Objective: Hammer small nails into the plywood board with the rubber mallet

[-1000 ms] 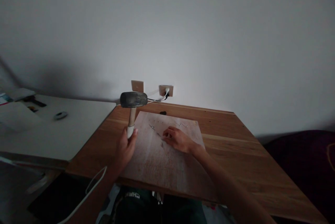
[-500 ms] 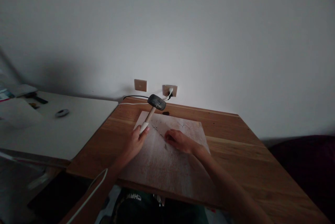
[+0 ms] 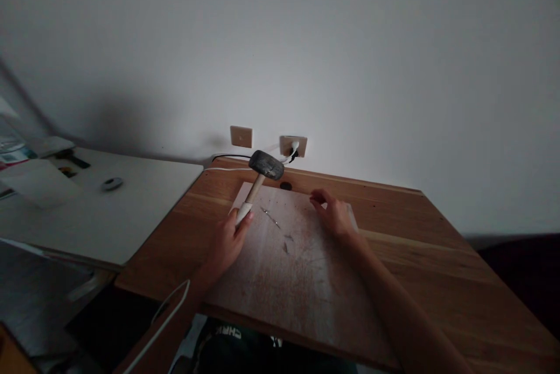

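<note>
My left hand grips the wooden handle of a mallet, whose dark head tilts up and to the right over the far edge of a pale board. The board lies on a brown wooden table. My right hand hovers low over the board's far right part, fingers curled toward small nails there; whether it holds one is unclear. A few thin nails lie on the board between my hands.
A white table adjoins on the left, with a small round object and papers. Two wall plates sit on the white wall; a white plug and cables run from the right one. A white cord hangs by my left arm.
The mallet came down from upright to a tilt toward the right. My right hand left the middle of the board and moved to its far right part.
</note>
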Action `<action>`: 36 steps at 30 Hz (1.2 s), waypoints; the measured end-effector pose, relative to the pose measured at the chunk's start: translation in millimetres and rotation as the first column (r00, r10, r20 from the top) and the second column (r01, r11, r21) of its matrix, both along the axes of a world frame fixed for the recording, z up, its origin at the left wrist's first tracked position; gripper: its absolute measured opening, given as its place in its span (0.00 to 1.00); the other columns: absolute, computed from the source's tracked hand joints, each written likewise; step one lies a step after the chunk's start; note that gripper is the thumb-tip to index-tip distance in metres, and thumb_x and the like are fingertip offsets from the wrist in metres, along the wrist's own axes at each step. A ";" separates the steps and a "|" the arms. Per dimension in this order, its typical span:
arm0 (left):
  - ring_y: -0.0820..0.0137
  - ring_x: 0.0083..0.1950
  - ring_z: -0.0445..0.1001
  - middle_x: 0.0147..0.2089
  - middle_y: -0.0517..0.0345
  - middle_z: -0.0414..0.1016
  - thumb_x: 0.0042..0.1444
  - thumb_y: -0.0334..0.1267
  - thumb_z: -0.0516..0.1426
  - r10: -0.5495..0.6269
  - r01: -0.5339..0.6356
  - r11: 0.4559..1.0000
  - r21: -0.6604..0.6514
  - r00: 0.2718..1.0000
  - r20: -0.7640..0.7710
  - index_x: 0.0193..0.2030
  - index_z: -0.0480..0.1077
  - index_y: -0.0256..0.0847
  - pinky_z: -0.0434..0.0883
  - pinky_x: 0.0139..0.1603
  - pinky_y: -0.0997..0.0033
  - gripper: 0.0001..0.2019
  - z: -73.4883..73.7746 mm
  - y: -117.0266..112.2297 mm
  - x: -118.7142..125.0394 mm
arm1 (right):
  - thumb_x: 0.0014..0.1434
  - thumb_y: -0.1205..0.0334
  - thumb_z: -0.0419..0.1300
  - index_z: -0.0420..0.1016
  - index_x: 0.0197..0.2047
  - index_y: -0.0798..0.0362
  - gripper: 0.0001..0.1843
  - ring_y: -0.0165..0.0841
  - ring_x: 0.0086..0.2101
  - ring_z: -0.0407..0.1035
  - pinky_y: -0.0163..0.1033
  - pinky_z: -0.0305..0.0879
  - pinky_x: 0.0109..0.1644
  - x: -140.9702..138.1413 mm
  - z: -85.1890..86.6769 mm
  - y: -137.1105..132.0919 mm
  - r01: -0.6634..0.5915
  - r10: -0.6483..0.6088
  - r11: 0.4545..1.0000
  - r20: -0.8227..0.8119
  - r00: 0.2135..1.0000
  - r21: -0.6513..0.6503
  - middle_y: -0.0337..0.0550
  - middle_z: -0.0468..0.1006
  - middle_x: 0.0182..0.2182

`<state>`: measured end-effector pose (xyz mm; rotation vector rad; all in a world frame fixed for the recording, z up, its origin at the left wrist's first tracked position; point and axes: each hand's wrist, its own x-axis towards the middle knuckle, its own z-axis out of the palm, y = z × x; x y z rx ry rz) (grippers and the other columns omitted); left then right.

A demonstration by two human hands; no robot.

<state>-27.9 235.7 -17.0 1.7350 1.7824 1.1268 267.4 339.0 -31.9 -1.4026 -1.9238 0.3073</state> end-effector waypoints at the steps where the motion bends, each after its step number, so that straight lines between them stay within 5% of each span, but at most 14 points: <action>1: 0.66 0.29 0.74 0.25 0.61 0.71 0.63 0.57 0.48 0.004 -0.004 1.000 -0.004 1.000 -0.012 0.33 0.66 0.43 0.63 0.31 0.70 0.19 0.3 0.0 0.3 | 0.63 0.64 0.60 0.78 0.43 0.46 0.07 0.38 0.38 0.79 0.41 0.74 0.44 0.1 -3.3 -0.8 -0.014 0.014 1.000 0.022 1.000 0.014 0.42 0.85 0.38; 17: 0.68 0.25 0.70 0.22 0.64 0.67 0.62 0.59 0.48 0.026 -0.031 0.998 -0.050 0.995 -0.099 0.31 0.67 0.44 0.62 0.28 0.70 0.22 1.7 2.2 -4.0 | 0.64 0.74 0.56 0.82 0.44 0.50 0.15 0.36 0.45 0.77 0.40 0.75 0.53 1.3 -21.1 -1.0 -0.170 0.157 0.973 0.097 0.983 0.153 0.47 0.80 0.47; 36: 0.67 0.27 0.70 0.22 0.62 0.67 0.62 0.58 0.48 0.035 -0.042 0.997 -0.060 0.993 -0.110 0.30 0.66 0.44 0.62 0.28 0.70 0.21 6.6 3.7 -2.1 | 0.62 0.72 0.57 0.72 0.58 0.50 0.21 0.37 0.45 0.76 0.42 0.72 0.53 -1.9 -18.1 -4.9 -0.189 0.181 0.981 0.143 0.973 0.047 0.46 0.82 0.44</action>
